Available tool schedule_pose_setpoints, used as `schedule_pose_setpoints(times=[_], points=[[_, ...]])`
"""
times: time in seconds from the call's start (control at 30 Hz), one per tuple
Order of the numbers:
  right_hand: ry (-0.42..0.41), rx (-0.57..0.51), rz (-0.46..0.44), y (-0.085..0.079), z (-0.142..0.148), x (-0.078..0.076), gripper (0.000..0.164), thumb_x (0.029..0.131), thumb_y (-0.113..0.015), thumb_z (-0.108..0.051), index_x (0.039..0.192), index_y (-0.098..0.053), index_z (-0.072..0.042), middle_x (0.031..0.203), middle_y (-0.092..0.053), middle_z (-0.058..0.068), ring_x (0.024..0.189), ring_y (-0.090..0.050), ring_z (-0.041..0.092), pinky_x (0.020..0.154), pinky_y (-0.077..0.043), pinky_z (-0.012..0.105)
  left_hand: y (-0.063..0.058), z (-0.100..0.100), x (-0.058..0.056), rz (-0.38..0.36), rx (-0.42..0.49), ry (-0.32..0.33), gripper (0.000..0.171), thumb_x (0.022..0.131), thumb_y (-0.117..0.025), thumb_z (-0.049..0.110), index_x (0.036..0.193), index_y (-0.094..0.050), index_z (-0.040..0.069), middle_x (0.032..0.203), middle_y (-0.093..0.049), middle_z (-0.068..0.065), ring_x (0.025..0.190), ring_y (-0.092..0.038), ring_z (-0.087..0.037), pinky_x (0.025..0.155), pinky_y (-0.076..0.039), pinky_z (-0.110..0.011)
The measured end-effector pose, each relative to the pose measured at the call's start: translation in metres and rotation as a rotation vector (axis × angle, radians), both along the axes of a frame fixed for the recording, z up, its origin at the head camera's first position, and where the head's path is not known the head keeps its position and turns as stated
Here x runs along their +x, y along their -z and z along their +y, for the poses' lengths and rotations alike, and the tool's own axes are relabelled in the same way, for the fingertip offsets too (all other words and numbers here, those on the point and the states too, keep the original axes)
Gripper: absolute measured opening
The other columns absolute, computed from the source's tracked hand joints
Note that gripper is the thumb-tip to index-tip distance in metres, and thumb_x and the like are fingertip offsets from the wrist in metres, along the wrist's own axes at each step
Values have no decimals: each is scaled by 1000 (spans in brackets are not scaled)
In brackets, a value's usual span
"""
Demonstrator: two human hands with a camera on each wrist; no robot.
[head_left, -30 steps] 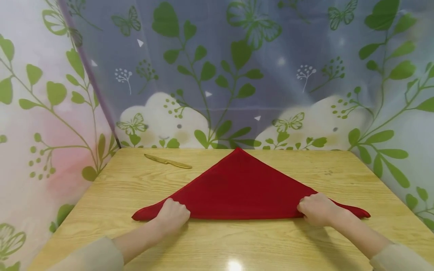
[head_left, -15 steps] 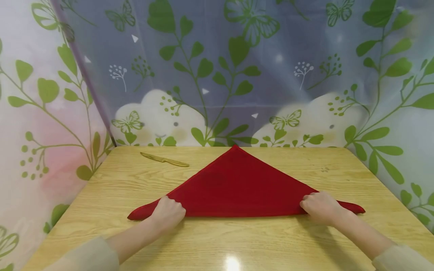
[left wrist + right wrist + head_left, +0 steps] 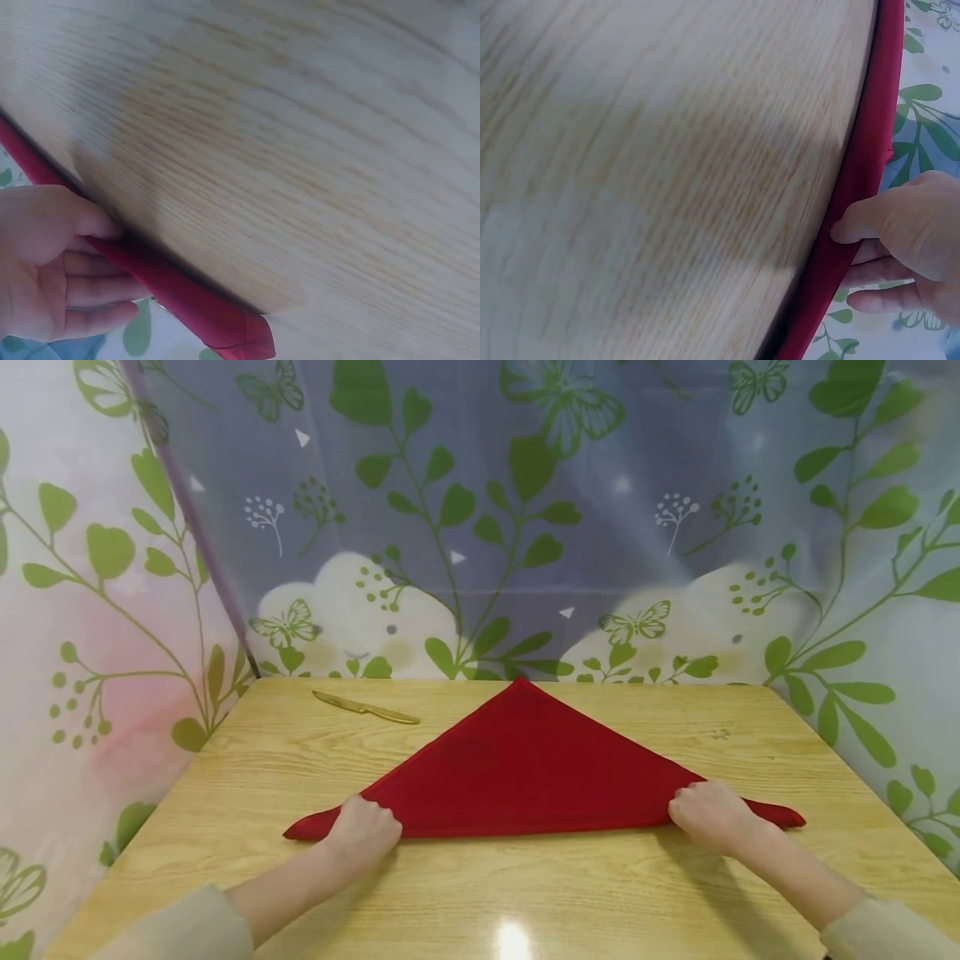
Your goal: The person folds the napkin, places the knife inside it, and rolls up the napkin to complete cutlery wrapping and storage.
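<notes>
A red cloth napkin (image 3: 517, 760), folded into a triangle, lies on the wooden table with its peak pointing to the far edge. Near its left end, my left hand (image 3: 365, 833) grips the front folded edge; in the left wrist view the thumb and curled fingers (image 3: 97, 289) pinch the red fold. Toward the right end, my right hand (image 3: 712, 817) holds the same edge, with thumb and fingers (image 3: 859, 221) on the fold in the right wrist view. Both pointed ends of the napkin stick out beyond the hands.
A gold table knife (image 3: 366, 707) lies at the back left of the wooden table (image 3: 420, 902), apart from the napkin. Printed curtains with leaves and butterflies (image 3: 465, 527) stand behind the table and along both sides.
My left hand has shifted slightly left along the napkin's front edge, and the right hand slightly right. The head view has tilted a little. The knife stays in place.
</notes>
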State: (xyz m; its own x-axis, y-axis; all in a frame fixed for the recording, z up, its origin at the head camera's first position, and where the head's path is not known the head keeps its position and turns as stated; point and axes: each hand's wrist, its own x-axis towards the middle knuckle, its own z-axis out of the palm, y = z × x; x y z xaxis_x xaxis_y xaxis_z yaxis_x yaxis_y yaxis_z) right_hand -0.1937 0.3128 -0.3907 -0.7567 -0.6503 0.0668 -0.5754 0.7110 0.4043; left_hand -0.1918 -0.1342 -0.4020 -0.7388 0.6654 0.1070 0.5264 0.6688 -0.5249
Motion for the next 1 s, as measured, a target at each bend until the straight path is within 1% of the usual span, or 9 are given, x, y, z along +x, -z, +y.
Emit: schedule_pose_setpoints(times=[0.07,0.17,0.23,0.3,0.43,0.63,0.73,0.9,1.0], points=[[3,8,6,0,0,0,41,66,-70,4,51,-38,-17,52,-42,-4,46,-36,9,40,-32,26,0,0,1,5,-9,-9,36,69,-67,4,46,-43,18,45,-41,6,41,-40,-10,44,-34,-25],[10,15,14,1,0,1,40,67,-70,4,51,-39,-17,53,-43,-3,46,-39,11,40,-33,26,0,0,2,-10,-31,-47,37,69,-64,0,47,-39,19,46,-34,8,46,-24,-7,44,-24,-24],[19,13,14,1,0,1,39,68,-69,4,51,-40,-16,53,-43,-3,47,-40,11,40,-34,26,-1,-1,2,-27,-45,-75,36,70,-64,1,49,-41,18,47,-34,8,49,-21,-9,45,-22,-25],[30,8,7,1,0,2,38,68,-69,4,52,-41,-16,54,-44,-3,48,-42,12,41,-35,26,-2,-2,2,-38,-49,-91,33,72,-65,2,50,-45,17,48,-38,7,47,-25,-8,44,-25,-25],[54,-6,8,1,3,2,36,68,-69,5,52,-44,-15,54,-45,-2,49,-44,14,43,-37,28,-1,-7,-3,-30,-29,-69,31,74,-68,7,50,-50,17,48,-47,3,43,-42,-11,44,-36,-27],[101,-29,-6,2,11,3,35,67,-69,7,54,-45,-15,55,-47,-4,49,-44,13,43,-39,30,5,-13,-10,-9,0,-45,33,73,-67,6,49,-47,16,46,-45,2,43,-45,-13,44,-37,-28],[108,-46,-11,2,13,3,34,66,-69,7,55,-46,-15,54,-46,-5,49,-43,12,43,-39,30,5,-17,-11,-19,-6,-84,32,72,-66,4,50,-47,17,48,-45,3,44,-41,-11,44,-31,-27],[137,-80,-8,3,19,8,36,67,-67,9,54,-43,-15,52,-44,-5,48,-40,10,42,-38,31,3,-28,-4,-34,-2,-167,35,69,-61,-4,51,-41,18,50,-33,7,53,-18,-11,50,-13,-28],[177,-92,-21,4,29,11,33,67,-66,10,55,-45,-13,53,-46,-1,49,-48,16,43,-42,35,4,-36,-2,-10,8,-176,36,67,-59,-7,50,-39,18,50,-32,7,54,-16,-11,50,-10,-28]])
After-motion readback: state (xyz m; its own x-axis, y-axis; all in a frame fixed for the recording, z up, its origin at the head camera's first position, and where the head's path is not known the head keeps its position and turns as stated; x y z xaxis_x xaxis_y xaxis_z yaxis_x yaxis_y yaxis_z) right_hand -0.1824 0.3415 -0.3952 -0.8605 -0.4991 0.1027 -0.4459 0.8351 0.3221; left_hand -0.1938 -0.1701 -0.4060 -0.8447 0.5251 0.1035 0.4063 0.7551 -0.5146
